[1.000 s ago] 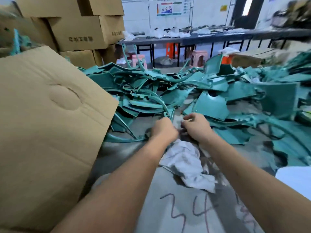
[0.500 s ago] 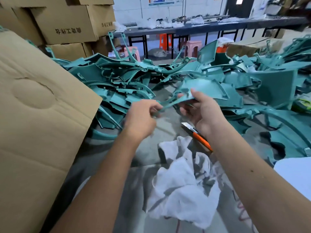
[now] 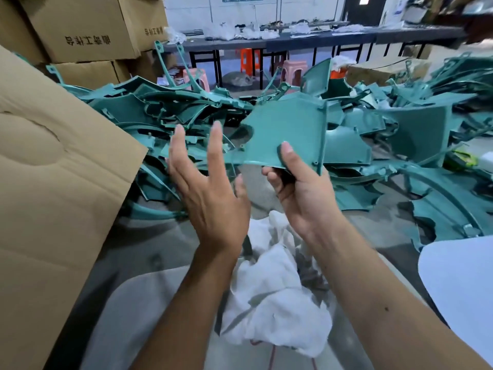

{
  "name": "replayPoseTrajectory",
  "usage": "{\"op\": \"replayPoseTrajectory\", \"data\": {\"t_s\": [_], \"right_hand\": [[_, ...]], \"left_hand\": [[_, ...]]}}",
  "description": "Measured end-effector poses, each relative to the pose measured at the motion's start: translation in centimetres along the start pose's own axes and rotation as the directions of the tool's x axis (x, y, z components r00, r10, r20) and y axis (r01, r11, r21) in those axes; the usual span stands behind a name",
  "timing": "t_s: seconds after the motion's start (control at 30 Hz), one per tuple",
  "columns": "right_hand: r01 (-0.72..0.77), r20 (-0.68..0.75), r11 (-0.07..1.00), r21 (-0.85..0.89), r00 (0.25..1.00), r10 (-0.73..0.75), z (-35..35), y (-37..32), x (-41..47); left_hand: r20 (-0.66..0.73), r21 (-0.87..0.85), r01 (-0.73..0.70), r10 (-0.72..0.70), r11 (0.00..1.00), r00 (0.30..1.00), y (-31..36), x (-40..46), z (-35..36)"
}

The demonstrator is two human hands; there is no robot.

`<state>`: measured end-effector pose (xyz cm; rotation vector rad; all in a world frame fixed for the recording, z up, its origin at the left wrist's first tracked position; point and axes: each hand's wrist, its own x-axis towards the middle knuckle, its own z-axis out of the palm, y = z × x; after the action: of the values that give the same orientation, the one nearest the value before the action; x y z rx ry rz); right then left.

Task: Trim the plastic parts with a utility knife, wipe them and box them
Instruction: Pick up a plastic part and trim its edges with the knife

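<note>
Biggest thing here is the flat brown cardboard sheet (image 3: pixel 53 196) leaning in along the left side, with stacked brown cardboard boxes (image 3: pixel 80 28) behind it. Across the grey worktable (image 3: pixel 138 252) there's a big messy heap of teal green plastic parts (image 3: pixel 165 113), curved strips and panels all tangled together, running from the cardboard over to the right edge. A crumpled white rag (image 3: pixel 272 297) sits on the table near the front, under and between both forearms.

The right hand (image 3: pixel 301 188) grips one teal green fan-shaped plastic panel (image 3: pixel 288 132) by its lower edge, thumb on top and fingers curled underneath, holding it up in the air above the table in front of the heap. The left hand (image 3: pixel 210 188) is just beside it with fingers spread and straight, holding nothing, and I can't tell if it touches the panel's tip.
</note>
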<state>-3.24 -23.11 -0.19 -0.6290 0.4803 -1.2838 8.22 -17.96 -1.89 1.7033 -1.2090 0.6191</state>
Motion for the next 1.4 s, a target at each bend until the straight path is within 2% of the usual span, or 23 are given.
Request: {"op": "replayPoseTrajectory", "data": {"t_s": [0.03, 0.07, 0.1, 0.13, 0.17, 0.2, 0.23, 0.3, 0.37, 0.43, 0.5, 0.57, 0.6, 0.67, 0.73, 0.8, 0.83, 0.9, 0.97, 1.03, 1.13, 1.3, 1.4], "right_hand": [[0.033, -0.032, 0.994, 0.107, 0.999, -0.029, -0.2, 0.1, 0.1], [0.051, -0.056, 0.973, 0.226, 0.998, -0.039, -0.5, 0.2, 0.5], [0.057, -0.048, 0.955, 0.292, 0.998, -0.045, -0.6, 0.3, 0.5], [0.038, -0.014, 0.959, 0.28, 0.999, -0.035, -0.6, 0.7, 0.5], [-0.002, 0.023, 0.981, 0.195, 1.0, -0.002, -0.6, 1.3, 0.2], [-0.051, 0.058, 0.996, 0.075, 0.997, 0.047, -0.8, 2.2, -0.3], [-0.085, 0.099, 0.996, -0.04, 0.991, 0.089, -1.2, 3.0, -0.8], [-0.09, 0.19, 0.978, -0.19, 0.974, 0.127, -2.0, 3.9, -1.1], [0.043, 0.292, 0.898, -0.438, 0.952, 0.097, -2.9, 3.3, -0.9], [0.251, 0.34, 0.618, -0.745, 0.94, 0.027, -3.9, 2.0, -0.5], [0.34, 0.304, 0.225, -0.913, 0.935, -0.181, -5.0, 0.4, -0.1], [0.205, 0.258, -0.177, -0.963, 0.895, -0.365, -6.1, -1.5, 0.0], [0.074, 0.195, -0.318, -0.945, 0.909, -0.369, -6.7, -2.3, 0.1], [-0.131, -0.006, -0.474, -0.871, 0.966, -0.258, -7.5, -3.2, 0.2], [-0.149, -0.089, -0.526, -0.837, 0.986, -0.138, -8.0, -2.8, 0.2], [-0.041, 0.006, -0.548, -0.835, 0.997, -0.083, -8.1, -2.0, 0.3], [0.039, 0.095, -0.519, -0.854, 0.992, -0.082, -8.1, -1.5, 0.3], [0.243, 0.306, -0.345, -0.907, 0.941, -0.142, -7.8, -1.1, 0.2], [0.46, 0.478, -0.132, -0.878, 0.836, -0.27, -7.1, -1.0, -0.2], [0.596, 0.57, -0.03, -0.802, 0.75, -0.336, -6.3, -0.8, -1.1], [0.684, 0.668, -0.057, -0.727, 0.685, -0.291, -5.3, 0.5, -2.2], [0.715, 0.711, -0.04, -0.698, 0.687, -0.148, -4.9, 1.5, -2.6], [0.627, 0.633, -0.109, -0.771, 0.738, -0.233, -5.3, 1.5, -2.3]], "left_hand": [[-0.021, -0.092, 0.11, -0.113, 0.99, 0.993, 0.4, -0.3, 0.2], [0.033, -0.258, 0.225, -0.225, 0.94, 0.974, 0.9, -0.6, 0.5], [0.191, -0.476, 0.376, -0.324, 0.795, 0.927, 1.5, -0.7, 0.7], [0.406, -0.639, 0.547, -0.367, 0.541, 0.837, 2.2, -0.6, 0.9], [0.59, -0.691, 0.674, -0.334, 0.262, 0.735, 2.7, -0.6, 1.1], [0.665, -0.701, 0.71, -0.294, 0.07, 0.686, 2.9, -0.7, 1.4], [0.663, -0.72, 0.694, -0.299, -0.003, 0.687, 2.9, -0.6, 1.8], [0.598, -0.765, 0.645, -0.361, 0.012, 0.716, 2.2, -0.1, 2.2], [0.551, -0.792, 0.611, -0.415, 0.013, 0.724, 1.4, 0.7, 2.1], [0.486, -0.819, 0.572, -0.463, 0.056, 0.741, 0.3, 1.7, 1.8], [0.337, -0.829, 0.482, -0.436, 0.282, 0.834, -1.2, 2.1, 1.6], [0.222, -0.778, 0.334, -0.265, 0.532, 0.938, -2.3, 1.8, 1.0], [0.21, -0.748, 0.286, -0.194, 0.6, 0.958, -2.6, 1.4, 0.7], [0.196, -0.695, 0.256, -0.165, 0.672, 0.966, -3.2, 0.1, 0.3], [0.174, -0.659, 0.302, -0.251, 0.689, 0.952, -4.1, -1.1, 0.7], [0.172, -0.634, 0.388, -0.368, 0.669, 0.914, -5.1, -1.7, 1.1], [0.206, -0.631, 0.45, -0.422, 0.632, 0.883, -5.4, -1.9, 1.4], [0.274, -0.62, 0.546, -0.496, 0.563, 0.824, -6.1, -1.8, 1.8], [0.275, -0.57, 0.567, -0.512, 0.595, 0.814, -6.5, -1.3, 1.8], [0.29, -0.536, 0.591, -0.526, 0.603, 0.8, -6.8, -1.0, 2.0], [0.382, -0.524, 0.667, -0.554, 0.529, 0.739, -7.1, -0.9, 2.0], [0.527, -0.543, 0.718, -0.489, 0.435, 0.695, -6.6, -0.6, 1.4], [0.619, -0.501, 0.747, -0.423, 0.437, 0.662, -6.7, -0.3, 0.7]]}}
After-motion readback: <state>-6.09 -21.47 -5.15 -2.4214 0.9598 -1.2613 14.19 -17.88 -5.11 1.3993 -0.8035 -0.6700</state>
